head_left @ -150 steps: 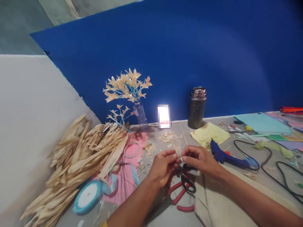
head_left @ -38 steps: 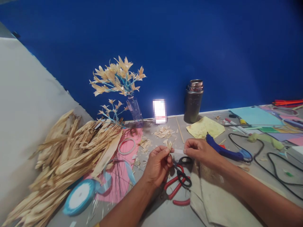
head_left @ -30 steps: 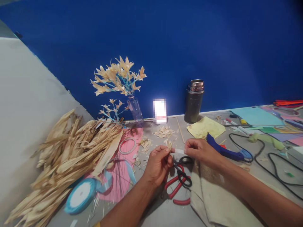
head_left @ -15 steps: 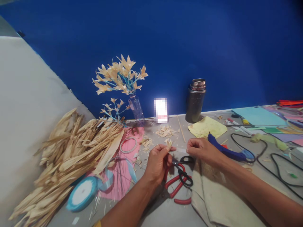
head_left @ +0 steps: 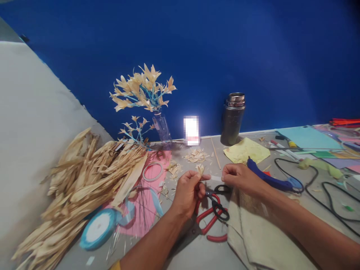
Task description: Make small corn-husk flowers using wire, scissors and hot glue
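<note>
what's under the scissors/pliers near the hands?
The black-handled scissors lie crossed over the red-handled pliers, both on the grey table. The left hand covers their upper ends, and the beige cloth sits at their right edge, so what lies there is hidden.

soft even light, mild blur, curved wide-angle distortion at the edges

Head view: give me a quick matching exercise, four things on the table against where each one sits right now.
Things:
1. metal flask
2. ribbon spool
3. glue gun
4. scissors

Places:
A. just beyond the right hand
B. below and between both hands
C. upright against the blue wall
D. near edge, beside the dried husks

Pairs: 1-C, 2-D, 3-A, 4-B
</note>
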`<state>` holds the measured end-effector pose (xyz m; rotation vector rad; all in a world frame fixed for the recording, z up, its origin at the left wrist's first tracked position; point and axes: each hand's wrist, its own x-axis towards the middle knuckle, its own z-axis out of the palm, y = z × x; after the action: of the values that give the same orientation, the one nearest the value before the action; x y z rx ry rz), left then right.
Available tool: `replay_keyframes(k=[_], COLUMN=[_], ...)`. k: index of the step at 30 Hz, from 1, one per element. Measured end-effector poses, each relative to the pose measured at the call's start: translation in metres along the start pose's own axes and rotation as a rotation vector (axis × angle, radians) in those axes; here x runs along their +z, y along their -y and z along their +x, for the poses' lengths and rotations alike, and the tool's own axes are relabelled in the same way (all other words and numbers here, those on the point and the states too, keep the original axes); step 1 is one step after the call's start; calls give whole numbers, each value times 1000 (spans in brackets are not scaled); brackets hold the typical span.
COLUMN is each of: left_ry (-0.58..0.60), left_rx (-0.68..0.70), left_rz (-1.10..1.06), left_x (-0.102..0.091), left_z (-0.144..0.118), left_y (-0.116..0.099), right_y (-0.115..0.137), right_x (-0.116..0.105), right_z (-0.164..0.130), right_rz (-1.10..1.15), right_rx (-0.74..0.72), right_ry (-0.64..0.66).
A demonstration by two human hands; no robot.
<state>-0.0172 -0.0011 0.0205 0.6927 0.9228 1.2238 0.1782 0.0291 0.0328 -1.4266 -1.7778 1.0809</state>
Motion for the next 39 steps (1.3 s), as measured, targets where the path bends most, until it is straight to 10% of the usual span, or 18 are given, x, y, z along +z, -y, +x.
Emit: replay_keyframes(k=[15, 39], left_ry=[-16, -46], left_rx=[-34, -80], left_rz=[-84, -126], left_x=[-1, 9], left_z=[1, -4], left_y=[-2, 8], right_y=[-10, 19], right_x=[5, 37], right_z=[-1, -21], right_rz=[-392, 211], right_rx=[-82, -82], right_ry=[-198, -223])
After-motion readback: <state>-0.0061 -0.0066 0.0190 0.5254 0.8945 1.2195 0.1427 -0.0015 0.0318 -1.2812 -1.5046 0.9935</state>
